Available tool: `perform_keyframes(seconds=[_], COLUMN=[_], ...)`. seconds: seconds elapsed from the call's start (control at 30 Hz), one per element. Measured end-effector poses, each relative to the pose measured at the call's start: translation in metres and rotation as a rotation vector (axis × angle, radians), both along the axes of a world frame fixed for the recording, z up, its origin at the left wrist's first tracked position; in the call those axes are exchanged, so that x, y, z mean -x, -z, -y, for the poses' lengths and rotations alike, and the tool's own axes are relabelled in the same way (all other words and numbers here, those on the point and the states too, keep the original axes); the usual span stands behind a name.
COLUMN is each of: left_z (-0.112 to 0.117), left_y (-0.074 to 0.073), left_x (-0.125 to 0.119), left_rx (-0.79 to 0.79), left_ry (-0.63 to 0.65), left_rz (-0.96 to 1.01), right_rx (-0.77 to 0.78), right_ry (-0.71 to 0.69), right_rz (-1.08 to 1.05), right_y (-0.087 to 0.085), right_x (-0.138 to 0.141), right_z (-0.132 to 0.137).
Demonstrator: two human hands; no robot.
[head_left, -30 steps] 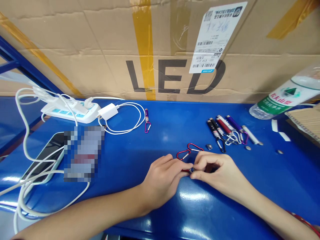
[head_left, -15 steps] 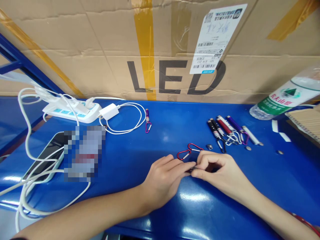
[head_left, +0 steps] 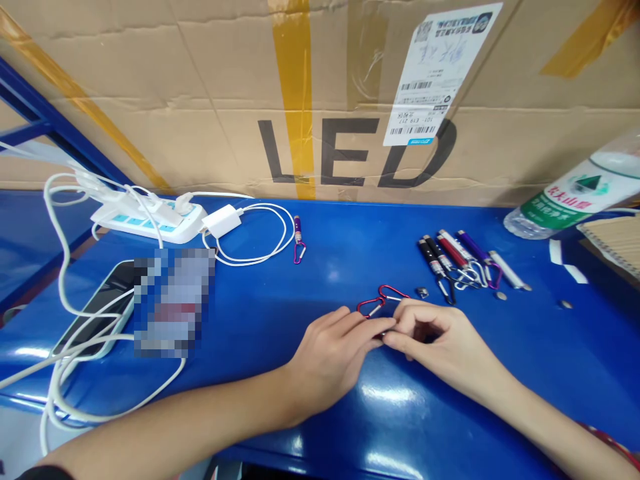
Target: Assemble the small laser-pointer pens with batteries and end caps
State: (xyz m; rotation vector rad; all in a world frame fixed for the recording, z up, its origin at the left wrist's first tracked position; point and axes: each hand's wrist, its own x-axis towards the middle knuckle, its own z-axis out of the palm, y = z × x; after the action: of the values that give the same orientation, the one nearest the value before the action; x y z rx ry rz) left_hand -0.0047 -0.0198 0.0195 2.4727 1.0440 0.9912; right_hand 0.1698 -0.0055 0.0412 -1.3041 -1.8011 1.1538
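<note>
My left hand (head_left: 334,353) and my right hand (head_left: 434,335) meet fingertip to fingertip above the blue table. Both are closed in a pinch around a small dark piece (head_left: 386,333), mostly hidden by the fingers, so its kind cannot be made out. Just beyond the fingertips lie two red carabiner clips, one on the left (head_left: 371,307) and one on the right (head_left: 393,291). A small shiny metal piece (head_left: 423,292) rests behind my right hand. Farther right, several pen-shaped keychain lights (head_left: 453,252) in black, red, silver and purple lie side by side with clips attached.
Button cells (head_left: 501,295) lie at the right. A purple keychain light (head_left: 298,230) sits near a white charger (head_left: 221,221). Phones, cables and a power strip (head_left: 185,230) occupy the left. A water bottle (head_left: 563,205) leans at the right; a large cardboard box (head_left: 210,87) stands behind.
The view has shifted slightly, so the table items appear a little farther right. Both hands keep their pinch at nearly the same spot, with small finger movements.
</note>
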Motion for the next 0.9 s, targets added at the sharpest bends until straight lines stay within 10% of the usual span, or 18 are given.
perform_keyframes(seconds=[0.9], left_z=[0.0008], left_y=[-0.0047], left_x=[0.0007], left_rx=[0.142], left_ry=[-0.045], left_rz=[-0.012], right_rx=[-0.381], right_ry=[0.013], right_rz=[0.027], right_y=[0.0018], right_x=[-0.0038], right_z=[0.0031])
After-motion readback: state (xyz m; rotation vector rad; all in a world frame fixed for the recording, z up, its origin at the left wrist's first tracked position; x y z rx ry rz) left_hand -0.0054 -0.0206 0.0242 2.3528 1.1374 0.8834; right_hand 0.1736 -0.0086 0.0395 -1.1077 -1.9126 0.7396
